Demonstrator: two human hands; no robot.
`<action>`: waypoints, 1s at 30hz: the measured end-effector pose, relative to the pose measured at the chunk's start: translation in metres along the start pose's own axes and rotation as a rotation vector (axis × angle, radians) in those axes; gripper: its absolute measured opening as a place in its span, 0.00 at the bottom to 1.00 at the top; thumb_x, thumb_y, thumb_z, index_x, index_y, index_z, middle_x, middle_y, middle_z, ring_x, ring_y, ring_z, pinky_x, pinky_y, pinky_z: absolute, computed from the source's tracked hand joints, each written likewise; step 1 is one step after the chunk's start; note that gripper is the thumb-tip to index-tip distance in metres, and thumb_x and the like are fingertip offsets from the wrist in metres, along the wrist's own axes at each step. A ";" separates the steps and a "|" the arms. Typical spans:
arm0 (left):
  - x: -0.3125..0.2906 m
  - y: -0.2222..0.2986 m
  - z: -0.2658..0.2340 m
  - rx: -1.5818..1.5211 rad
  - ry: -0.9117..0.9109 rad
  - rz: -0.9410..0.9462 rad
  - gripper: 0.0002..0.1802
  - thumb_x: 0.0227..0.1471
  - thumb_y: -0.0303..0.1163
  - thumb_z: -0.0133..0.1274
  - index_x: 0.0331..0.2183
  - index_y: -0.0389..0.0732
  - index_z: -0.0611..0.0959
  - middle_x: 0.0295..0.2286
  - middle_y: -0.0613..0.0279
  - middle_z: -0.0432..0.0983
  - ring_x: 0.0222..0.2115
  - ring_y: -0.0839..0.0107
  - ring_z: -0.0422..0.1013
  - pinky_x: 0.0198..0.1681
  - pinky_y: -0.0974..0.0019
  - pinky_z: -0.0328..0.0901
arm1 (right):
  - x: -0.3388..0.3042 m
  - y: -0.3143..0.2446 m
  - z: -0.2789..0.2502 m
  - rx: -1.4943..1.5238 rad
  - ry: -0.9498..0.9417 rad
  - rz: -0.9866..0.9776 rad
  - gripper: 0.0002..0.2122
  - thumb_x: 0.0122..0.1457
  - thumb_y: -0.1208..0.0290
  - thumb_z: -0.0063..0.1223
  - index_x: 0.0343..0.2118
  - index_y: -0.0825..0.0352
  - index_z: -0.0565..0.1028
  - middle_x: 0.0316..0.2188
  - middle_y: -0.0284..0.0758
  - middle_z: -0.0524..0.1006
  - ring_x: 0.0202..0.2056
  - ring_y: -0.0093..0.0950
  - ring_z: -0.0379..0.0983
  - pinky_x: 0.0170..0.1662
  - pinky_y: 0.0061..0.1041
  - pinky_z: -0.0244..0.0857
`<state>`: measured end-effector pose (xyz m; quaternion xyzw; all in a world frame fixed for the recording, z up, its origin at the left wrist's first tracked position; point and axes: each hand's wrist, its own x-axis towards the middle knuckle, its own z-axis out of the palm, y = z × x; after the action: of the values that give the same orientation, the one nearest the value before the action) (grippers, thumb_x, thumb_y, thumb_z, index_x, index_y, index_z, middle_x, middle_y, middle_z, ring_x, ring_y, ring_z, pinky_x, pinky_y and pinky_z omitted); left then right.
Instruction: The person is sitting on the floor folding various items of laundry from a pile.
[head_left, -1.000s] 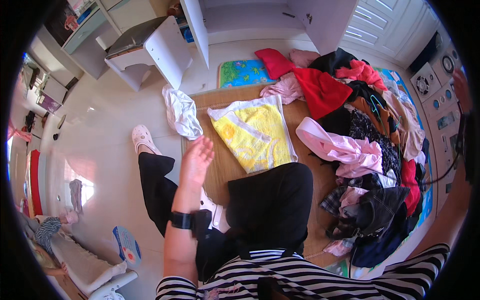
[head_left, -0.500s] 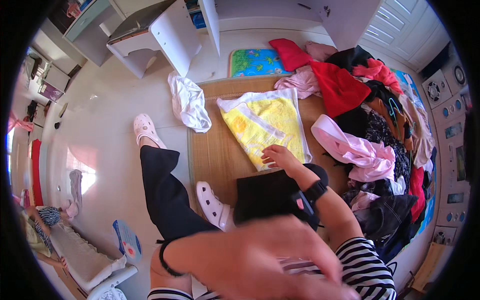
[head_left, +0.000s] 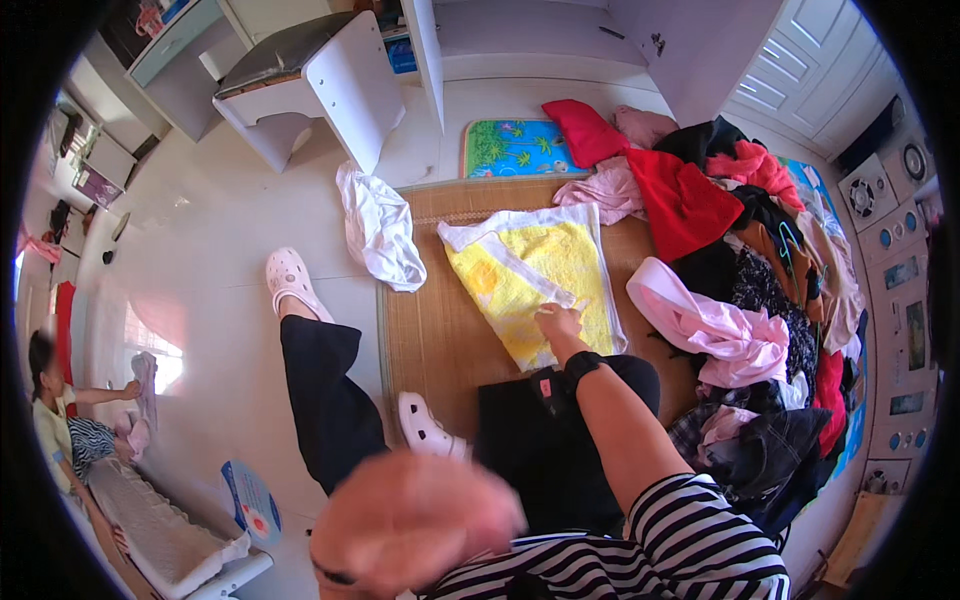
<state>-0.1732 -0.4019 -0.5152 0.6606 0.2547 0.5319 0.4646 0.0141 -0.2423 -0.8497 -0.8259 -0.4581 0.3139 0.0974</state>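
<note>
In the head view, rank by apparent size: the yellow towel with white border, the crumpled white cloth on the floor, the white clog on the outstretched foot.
1. Yellow towel with white border, largest.
2. Crumpled white cloth.
3. White clog, smallest.
All lie at similar distance, so the order looks reliable.

Yellow-and-white towel (head_left: 535, 275), tan woven mat (head_left: 440, 340), red garment (head_left: 680, 200), pink garment (head_left: 710, 325), black-and-white striped sleeve (head_left: 690, 530)
</note>
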 end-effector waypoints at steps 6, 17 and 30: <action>-0.002 -0.111 -0.024 -0.107 0.348 -0.711 0.20 0.51 0.32 0.44 0.46 0.36 0.66 0.36 0.60 0.67 0.37 0.75 0.64 0.41 0.74 0.58 | 0.007 0.012 -0.008 0.698 -0.067 -0.103 0.17 0.43 0.74 0.50 0.40 0.68 0.69 0.41 0.43 0.64 0.43 0.31 0.64 0.41 0.23 0.60; -0.057 -0.287 -0.018 -0.187 0.696 -1.024 0.25 0.43 0.36 0.49 0.44 0.38 0.66 0.36 0.58 0.68 0.36 0.65 0.68 0.36 0.65 0.64 | -0.090 -0.002 -0.050 0.278 -0.368 -0.896 0.10 0.46 0.72 0.46 0.32 0.66 0.72 0.34 0.43 0.70 0.39 0.40 0.65 0.43 0.32 0.60; -0.044 -0.264 -0.053 -0.342 0.883 -0.912 0.15 0.48 0.28 0.39 0.40 0.34 0.68 0.37 0.53 0.69 0.36 0.64 0.69 0.37 0.61 0.66 | -0.028 0.036 -0.056 -0.912 -0.279 -0.444 0.13 0.50 0.69 0.41 0.38 0.63 0.73 0.40 0.35 0.70 0.46 0.30 0.62 0.47 0.43 0.52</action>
<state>-0.1951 -0.3046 -0.7694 0.1227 0.5878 0.5358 0.5937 0.0622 -0.2783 -0.8096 -0.6178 -0.7209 0.1613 -0.2696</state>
